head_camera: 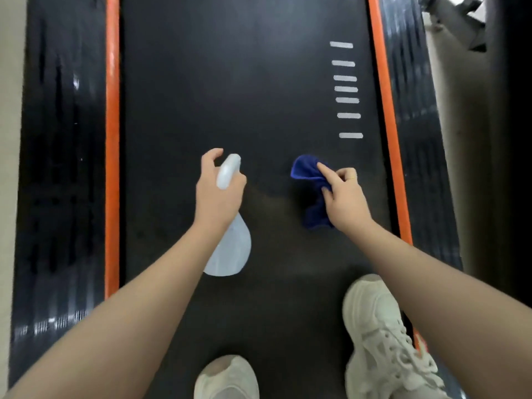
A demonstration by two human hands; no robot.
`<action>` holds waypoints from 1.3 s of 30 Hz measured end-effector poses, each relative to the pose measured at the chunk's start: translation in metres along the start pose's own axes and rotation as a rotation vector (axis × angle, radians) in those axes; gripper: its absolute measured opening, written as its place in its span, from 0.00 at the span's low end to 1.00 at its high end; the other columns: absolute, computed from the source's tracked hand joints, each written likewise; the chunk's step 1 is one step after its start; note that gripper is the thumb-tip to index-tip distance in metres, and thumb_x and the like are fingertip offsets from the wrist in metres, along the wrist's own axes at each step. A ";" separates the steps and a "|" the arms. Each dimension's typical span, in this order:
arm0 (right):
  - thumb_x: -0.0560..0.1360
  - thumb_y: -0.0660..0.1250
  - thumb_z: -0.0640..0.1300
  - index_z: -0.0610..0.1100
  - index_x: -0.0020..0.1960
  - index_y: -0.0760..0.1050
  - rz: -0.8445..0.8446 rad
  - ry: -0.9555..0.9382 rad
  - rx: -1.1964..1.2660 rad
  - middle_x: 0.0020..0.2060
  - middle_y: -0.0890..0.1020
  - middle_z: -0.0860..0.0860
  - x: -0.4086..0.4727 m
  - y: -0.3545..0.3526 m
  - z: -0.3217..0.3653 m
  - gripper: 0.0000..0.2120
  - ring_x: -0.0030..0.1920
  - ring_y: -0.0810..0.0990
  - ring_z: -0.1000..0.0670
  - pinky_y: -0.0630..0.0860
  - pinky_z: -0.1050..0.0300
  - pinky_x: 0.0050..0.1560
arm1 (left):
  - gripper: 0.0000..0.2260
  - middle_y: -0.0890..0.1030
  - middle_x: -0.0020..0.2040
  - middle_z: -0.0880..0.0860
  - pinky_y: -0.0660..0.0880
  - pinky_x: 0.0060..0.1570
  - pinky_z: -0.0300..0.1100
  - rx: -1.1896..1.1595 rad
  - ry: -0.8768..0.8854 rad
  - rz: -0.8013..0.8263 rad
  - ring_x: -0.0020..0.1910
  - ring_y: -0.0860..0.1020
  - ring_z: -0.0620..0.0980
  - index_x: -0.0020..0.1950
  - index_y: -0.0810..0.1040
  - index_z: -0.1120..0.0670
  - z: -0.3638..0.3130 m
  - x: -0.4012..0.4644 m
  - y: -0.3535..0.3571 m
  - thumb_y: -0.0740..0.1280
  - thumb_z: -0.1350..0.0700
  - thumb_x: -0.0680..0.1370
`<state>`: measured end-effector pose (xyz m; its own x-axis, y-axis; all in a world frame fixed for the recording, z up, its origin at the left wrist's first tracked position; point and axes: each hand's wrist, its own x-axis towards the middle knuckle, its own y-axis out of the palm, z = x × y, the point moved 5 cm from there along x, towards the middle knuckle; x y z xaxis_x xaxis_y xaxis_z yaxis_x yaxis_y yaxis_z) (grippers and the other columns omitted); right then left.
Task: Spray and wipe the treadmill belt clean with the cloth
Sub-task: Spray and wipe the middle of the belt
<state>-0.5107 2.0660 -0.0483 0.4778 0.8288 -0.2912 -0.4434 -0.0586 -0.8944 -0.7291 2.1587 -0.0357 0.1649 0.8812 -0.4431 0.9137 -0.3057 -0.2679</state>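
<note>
The black treadmill belt [244, 96] runs away from me between two orange strips. My left hand [217, 194] grips the neck of a pale translucent spray bottle [230, 249], its white nozzle head [229, 171] pointing forward over the belt's middle. To the right, my right hand [344, 200] pinches a crumpled dark blue cloth [306, 171], which hangs just above the belt. Both hands are held over the belt, apart from each other.
Several white dashes [347, 89] mark the belt at the far right. Orange strips [112, 139] and black ribbed side rails [60, 168] flank the belt. My two white sneakers [380, 335] stand on the near belt. Pale floor shows at both outer edges.
</note>
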 end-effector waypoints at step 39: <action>0.77 0.59 0.41 0.57 0.72 0.61 0.084 -0.226 -0.292 0.65 0.65 0.40 0.065 0.066 0.052 0.25 0.50 0.72 0.39 0.69 0.50 0.41 | 0.14 0.79 0.47 0.46 0.76 0.44 0.39 0.113 0.070 0.002 0.47 0.78 0.45 0.57 0.73 0.50 0.000 0.007 -0.001 0.66 0.64 0.74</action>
<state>-0.5481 2.1447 -0.1084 0.2554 0.9141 -0.3149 -0.2237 -0.2610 -0.9391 -0.7292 2.1655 -0.0383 0.1956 0.9025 -0.3838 0.8665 -0.3423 -0.3633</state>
